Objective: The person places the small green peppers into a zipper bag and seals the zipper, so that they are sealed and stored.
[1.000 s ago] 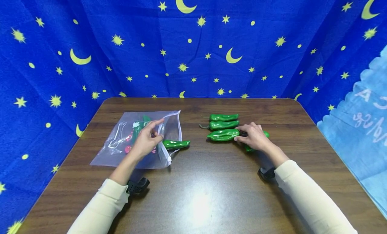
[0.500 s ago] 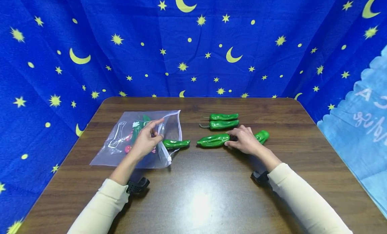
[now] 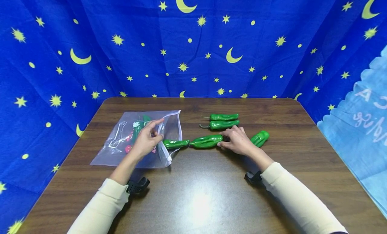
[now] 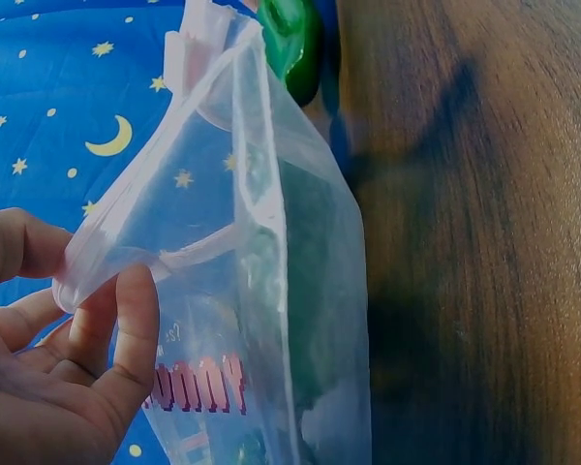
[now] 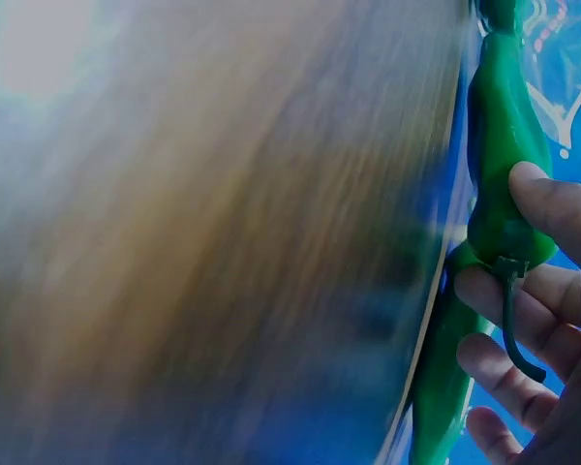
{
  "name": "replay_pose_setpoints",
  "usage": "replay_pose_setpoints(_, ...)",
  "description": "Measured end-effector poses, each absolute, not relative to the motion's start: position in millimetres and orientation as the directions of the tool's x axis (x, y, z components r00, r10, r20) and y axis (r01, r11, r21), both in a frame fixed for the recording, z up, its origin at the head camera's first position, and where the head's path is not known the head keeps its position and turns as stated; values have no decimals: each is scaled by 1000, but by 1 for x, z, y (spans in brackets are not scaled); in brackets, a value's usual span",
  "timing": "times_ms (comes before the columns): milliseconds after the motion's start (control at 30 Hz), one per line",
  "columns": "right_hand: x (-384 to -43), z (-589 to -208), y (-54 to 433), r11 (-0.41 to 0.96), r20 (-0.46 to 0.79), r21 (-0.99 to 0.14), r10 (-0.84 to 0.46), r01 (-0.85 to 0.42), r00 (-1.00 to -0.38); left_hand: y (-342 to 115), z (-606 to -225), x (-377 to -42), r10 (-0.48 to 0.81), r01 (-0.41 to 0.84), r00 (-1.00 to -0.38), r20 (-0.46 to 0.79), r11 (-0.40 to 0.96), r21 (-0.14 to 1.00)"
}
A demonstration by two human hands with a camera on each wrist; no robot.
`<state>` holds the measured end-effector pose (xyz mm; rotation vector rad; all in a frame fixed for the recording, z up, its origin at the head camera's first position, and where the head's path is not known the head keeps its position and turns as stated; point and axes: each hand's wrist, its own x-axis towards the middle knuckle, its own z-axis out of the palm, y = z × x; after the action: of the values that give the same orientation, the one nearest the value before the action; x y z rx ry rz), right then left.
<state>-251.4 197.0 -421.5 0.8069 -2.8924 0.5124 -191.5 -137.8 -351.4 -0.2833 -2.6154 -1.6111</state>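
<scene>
Lying on the table (image 3: pixel 196 187), left: one clear bag (image 3: pixel 110 151), mouth to the right, rim pinched between thumb and finger of the left hand (image 3: pixel 147 136). One bag pepper (image 3: pixel 176 144), jutting from that mouth. One held pepper (image 3: pixel 207 141), near the middle, stem end gripped by the curled fingers of the right hand (image 3: pixel 237 140); tip right by the bag pepper. Two far peppers (image 3: pixel 224 125), side by side. One loose pepper (image 3: pixel 260 138), right.
</scene>
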Motion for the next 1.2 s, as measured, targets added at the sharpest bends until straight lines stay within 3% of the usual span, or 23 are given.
replay_pose_setpoints(1200,-255,-418,120,846,238,-213,-440,-489,-866,-135,-350,-191,139,192,-980,144,442,876)
